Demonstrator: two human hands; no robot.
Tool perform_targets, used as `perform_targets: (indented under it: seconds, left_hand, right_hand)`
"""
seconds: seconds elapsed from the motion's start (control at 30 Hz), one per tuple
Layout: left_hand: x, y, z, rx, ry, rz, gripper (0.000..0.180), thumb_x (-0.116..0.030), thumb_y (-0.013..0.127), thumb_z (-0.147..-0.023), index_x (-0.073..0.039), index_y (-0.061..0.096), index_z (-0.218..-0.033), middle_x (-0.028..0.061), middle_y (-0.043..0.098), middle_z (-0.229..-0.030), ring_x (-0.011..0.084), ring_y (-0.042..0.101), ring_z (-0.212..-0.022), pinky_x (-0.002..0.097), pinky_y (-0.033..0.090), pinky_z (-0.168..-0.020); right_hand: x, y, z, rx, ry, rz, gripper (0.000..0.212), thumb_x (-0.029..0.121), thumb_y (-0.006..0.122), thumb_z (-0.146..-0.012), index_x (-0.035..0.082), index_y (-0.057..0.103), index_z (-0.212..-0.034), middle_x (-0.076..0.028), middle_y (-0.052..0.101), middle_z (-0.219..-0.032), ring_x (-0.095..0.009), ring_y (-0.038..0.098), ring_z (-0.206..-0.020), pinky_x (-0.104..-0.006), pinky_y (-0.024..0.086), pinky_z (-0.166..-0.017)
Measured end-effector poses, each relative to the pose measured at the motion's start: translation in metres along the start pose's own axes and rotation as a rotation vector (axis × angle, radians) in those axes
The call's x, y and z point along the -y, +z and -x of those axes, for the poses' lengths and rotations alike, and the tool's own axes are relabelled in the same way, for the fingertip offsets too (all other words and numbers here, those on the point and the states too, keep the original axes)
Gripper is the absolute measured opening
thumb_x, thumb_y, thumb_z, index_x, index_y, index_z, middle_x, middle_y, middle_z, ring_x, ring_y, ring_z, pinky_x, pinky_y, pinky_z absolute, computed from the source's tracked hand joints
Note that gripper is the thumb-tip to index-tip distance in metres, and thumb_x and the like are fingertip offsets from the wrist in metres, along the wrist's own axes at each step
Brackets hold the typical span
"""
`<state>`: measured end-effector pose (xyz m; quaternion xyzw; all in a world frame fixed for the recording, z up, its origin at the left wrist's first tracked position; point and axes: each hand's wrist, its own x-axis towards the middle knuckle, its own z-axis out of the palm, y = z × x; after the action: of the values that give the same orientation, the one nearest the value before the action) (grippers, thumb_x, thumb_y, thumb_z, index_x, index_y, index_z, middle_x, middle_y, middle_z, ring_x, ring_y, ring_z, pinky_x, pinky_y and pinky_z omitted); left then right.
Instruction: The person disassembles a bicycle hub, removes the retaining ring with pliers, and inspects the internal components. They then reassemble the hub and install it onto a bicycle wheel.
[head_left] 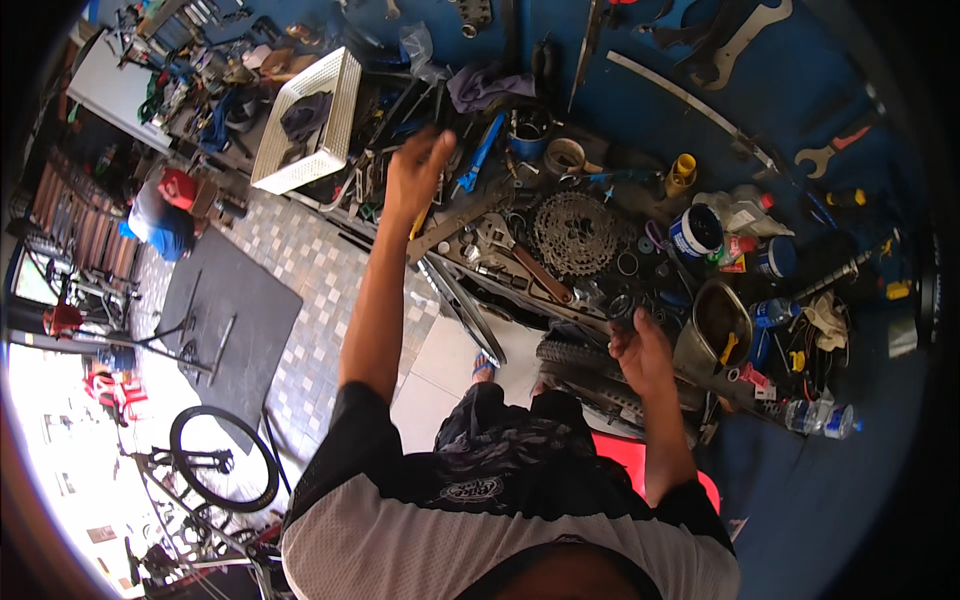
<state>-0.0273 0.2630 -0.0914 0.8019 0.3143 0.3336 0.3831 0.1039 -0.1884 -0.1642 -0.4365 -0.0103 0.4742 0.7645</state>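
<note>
My left hand (415, 175) reaches over the left part of the cluttered workbench, thumb apart from the fingers and nothing visible in it. Close by it are a blue-handled tool (483, 155) and a purple rag (490, 88). At the bench's front edge, my right hand (645, 358) has its fingers curled in. A dark round part (622, 306) shows at its fingertips; whether they grip it is unclear. Between the hands lie a bicycle cassette (577, 233), an adjustable wrench (520, 255) with a brown handle, and a flat metal bar (455, 228).
A white basket (335, 125) holds a dark cloth at the bench's left end. On the right stand a metal container (712, 325), a tub (695, 232) and plastic bottles (820, 417). Tires (590, 370) sit below the edge. Another person (165, 215) and bicycles are at left.
</note>
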Motion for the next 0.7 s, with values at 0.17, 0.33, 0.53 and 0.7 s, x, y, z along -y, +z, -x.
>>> perform_targets:
  seconds: [0.17,0.33,0.53,0.7]
  left_hand:
    - [0.057,0.046,-0.147,-0.038,0.139,-0.116,0.073,-0.061,0.069,-0.096,-0.001,0.07,-0.138,0.0305,0.065,-0.142,0.0458,0.057,-0.139,0.0479,0.046,-0.114]
    - [0.131,0.061,-0.234,-0.008,0.141,-0.513,0.078,-0.062,0.071,-0.09,-0.006,0.067,-0.143,0.0281,0.066,-0.142,0.0434,0.06,-0.136,0.0479,0.047,-0.114]
    - [0.129,0.105,-0.246,0.248,0.126,-0.421,0.064,-0.058,0.08,-0.085,-0.004,0.075,-0.118,0.0237,0.076,-0.117,0.0416,0.071,-0.117,0.0498,0.055,-0.098]
    - [0.145,0.095,-0.253,0.096,0.263,-0.293,0.05,-0.05,0.072,-0.096,-0.003,0.076,-0.112,0.0257,0.077,-0.104,0.0459,0.073,-0.106,0.0502,0.055,-0.094]
  right_hand:
    - [-0.035,0.005,0.061,-0.262,-0.144,0.004,0.031,0.033,0.069,-0.107,0.012,0.064,-0.128,-0.008,0.073,-0.105,-0.016,0.067,-0.078,-0.031,0.052,-0.064]
    - [-0.058,-0.005,0.114,-0.475,-0.238,-0.06,0.027,0.034,0.071,-0.106,0.016,0.065,-0.126,-0.004,0.073,-0.104,-0.014,0.066,-0.075,-0.0292,0.052,-0.064]
    - [-0.071,0.014,0.156,-0.613,-0.325,-0.038,0.028,0.032,0.069,-0.107,0.012,0.063,-0.126,-0.004,0.071,-0.111,-0.014,0.063,-0.08,-0.0289,0.051,-0.068]
    - [-0.072,0.01,0.14,-0.552,-0.351,-0.139,0.026,0.024,0.07,-0.106,0.015,0.061,-0.129,-0.001,0.069,-0.109,-0.016,0.064,-0.081,-0.0306,0.052,-0.069]
